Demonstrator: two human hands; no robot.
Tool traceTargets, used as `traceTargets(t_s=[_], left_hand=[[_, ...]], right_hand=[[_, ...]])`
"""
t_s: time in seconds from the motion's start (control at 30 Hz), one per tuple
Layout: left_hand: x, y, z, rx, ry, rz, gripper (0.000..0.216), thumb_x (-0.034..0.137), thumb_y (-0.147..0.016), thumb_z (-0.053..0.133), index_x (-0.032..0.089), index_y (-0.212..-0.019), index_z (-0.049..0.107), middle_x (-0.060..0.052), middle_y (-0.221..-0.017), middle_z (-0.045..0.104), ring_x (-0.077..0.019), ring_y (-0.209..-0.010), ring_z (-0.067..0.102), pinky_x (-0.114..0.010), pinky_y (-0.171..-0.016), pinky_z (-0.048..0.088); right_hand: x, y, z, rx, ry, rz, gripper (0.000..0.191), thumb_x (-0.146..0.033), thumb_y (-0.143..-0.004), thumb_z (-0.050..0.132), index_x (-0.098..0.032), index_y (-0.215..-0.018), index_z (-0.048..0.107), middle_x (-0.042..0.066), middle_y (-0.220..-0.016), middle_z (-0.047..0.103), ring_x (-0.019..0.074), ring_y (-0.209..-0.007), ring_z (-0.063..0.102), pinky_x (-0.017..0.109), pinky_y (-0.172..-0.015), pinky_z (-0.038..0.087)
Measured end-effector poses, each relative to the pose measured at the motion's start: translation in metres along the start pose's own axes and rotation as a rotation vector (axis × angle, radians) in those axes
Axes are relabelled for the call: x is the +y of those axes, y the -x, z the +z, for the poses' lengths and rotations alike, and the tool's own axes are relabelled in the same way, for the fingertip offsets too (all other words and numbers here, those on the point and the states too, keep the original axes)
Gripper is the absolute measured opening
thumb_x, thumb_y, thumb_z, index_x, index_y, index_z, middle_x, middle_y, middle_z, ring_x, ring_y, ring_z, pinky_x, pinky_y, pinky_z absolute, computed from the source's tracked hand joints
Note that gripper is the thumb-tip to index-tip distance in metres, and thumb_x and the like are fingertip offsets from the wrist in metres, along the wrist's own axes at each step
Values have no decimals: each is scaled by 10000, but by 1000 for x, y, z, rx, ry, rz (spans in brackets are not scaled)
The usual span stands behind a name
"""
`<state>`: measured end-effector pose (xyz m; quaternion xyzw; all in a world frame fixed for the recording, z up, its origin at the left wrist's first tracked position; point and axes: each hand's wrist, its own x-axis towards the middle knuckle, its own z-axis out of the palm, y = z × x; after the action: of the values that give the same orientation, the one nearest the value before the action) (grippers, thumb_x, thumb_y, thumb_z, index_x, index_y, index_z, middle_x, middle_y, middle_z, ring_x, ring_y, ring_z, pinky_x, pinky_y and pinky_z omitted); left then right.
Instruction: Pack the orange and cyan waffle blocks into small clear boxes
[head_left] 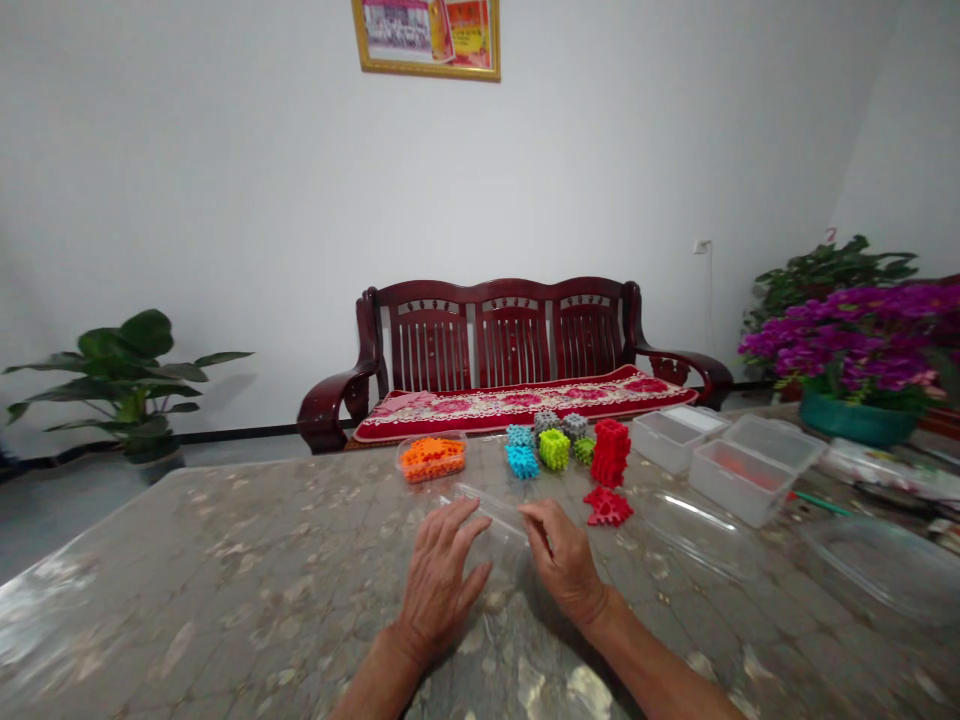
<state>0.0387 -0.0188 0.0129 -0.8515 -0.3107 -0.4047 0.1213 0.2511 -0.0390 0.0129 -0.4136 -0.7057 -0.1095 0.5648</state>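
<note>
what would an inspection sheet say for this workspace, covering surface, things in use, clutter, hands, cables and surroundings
Surface: patterned table, shiny in places
Things in use: clear plastic piece by the hands; clear tub holding orange pieces; blue pieces, green pieces, grey pieces and red pieces nearby
Clutter: two plastic boxes, green stick
Left hand: fingers spread beside the clear plastic piece, contact unclear
Right hand: fingertips at its right edge, grip unclear
Cables: white cord below the wall socket
Surroundings: wooden bench, leafy plant, purple flowers, framed picture
</note>
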Motion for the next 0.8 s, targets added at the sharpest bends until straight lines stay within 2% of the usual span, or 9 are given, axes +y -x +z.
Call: traceTargets(t_s=[0.1,0.23,0.33,0.47,0.57,0.63,0.73,0.8], left_hand=[[3,1,-3,4,3,-25,245,284,-912,563,251,-1151,605,-73,-1156,660,-259,-1128,566,-452,-1041,377],[5,1,-3,-78,14,6,93,302,-927,575,251,-936,653,-31,-845,658,-207,-837,602,-367,-831,444],[3,3,-1,-109,16,20,129,293,-957,547,246,-893,649,-19,-786,652,-184,-757,603,-323,-722,432],[1,4,3,-112,-5,-35,130,306,-962,552,250,-902,653,-18,-804,669,-194,-768,618,-322,-721,437],[0,5,5,-127,10,-49,105,321,-948,578,257,-923,657,-18,-835,689,-206,-784,630,-328,-721,453],[-1,6,5,-110,22,-59,135,354,-932,601,266,-1017,659,-28,-912,709,-220,-836,642,-342,-752,472],[-4,8,5,-11,36,-111,273,367,-936,573,271,-1188,622,-57,-1081,708,-247,-994,640,-402,-908,478],[-11,10,6,88,39,-208,306,338,-951,523,266,-1238,602,-73,-1176,685,-260,-1098,615,-461,-1024,437]], right_hand=[[10,1,-2,28,59,63,235,-160,-967,448,-224,-1087,639,45,-886,702,173,-826,691,283,-742,569],[21,3,-8,-80,147,49,309,-140,-951,447,-217,-1195,620,57,-941,711,188,-855,696,304,-749,562],[24,0,-14,-159,204,28,313,-96,-916,447,-226,-1115,650,41,-900,700,185,-826,686,304,-733,548],[29,-15,-34,-144,245,69,245,-91,-855,486,-220,-977,655,41,-904,702,201,-858,670,332,-768,532],[43,-31,-62,-108,286,118,201,-111,-796,500,-230,-879,640,38,-877,701,212,-857,656,354,-794,519],[57,-37,-87,-104,327,154,185,-129,-758,492,-239,-829,623,37,-868,696,219,-874,649,358,-799,510],[82,-31,-132,-68,420,191,161,-196,-754,488,-250,-823,623,47,-894,704,235,-918,648,382,-863,494],[96,-18,-162,-28,509,223,151,-250,-765,484,-256,-823,624,54,-866,704,244,-881,650,383,-832,495]])
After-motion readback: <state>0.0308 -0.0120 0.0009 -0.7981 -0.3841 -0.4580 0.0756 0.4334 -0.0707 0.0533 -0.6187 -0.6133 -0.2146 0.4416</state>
